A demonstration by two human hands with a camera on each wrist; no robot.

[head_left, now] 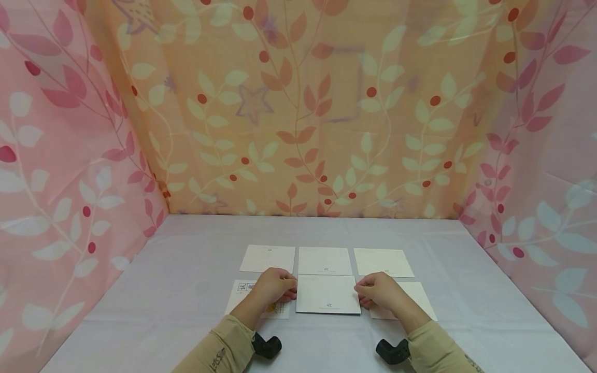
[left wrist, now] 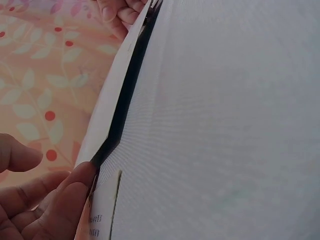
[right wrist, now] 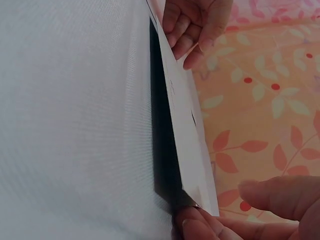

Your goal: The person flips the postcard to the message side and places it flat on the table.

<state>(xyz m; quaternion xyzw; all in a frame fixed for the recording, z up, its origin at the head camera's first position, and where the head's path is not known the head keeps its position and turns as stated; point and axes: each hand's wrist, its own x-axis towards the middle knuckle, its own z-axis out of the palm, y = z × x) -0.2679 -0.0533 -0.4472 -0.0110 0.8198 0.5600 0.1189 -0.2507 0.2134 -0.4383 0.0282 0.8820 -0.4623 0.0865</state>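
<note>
A white card (head_left: 328, 292) in the middle of the front row has a small dark mark near its front edge. Its front edge stands slightly above the tabletop, with a dark gap beneath in both wrist views. At its left edge are the fingertips of my left hand (head_left: 274, 285), whose thumb (left wrist: 20, 154) stays apart from the card. My right hand (head_left: 380, 291) touches the opposite edge, fingertips low at the corner and thumb (right wrist: 272, 195) spread away. Partly behind my left hand lies a printed card (head_left: 239, 295) with boxed characters. Another white card (head_left: 416, 296) lies partly behind my right hand.
Behind them runs a row of white cards: left (head_left: 268, 258), middle (head_left: 325, 260) and right (head_left: 383, 262). A pale cloth covers the table (head_left: 186, 290). Patterned curtains (head_left: 298, 103) enclose the back and sides. Black wrist devices (head_left: 267, 346) sit near both sleeves.
</note>
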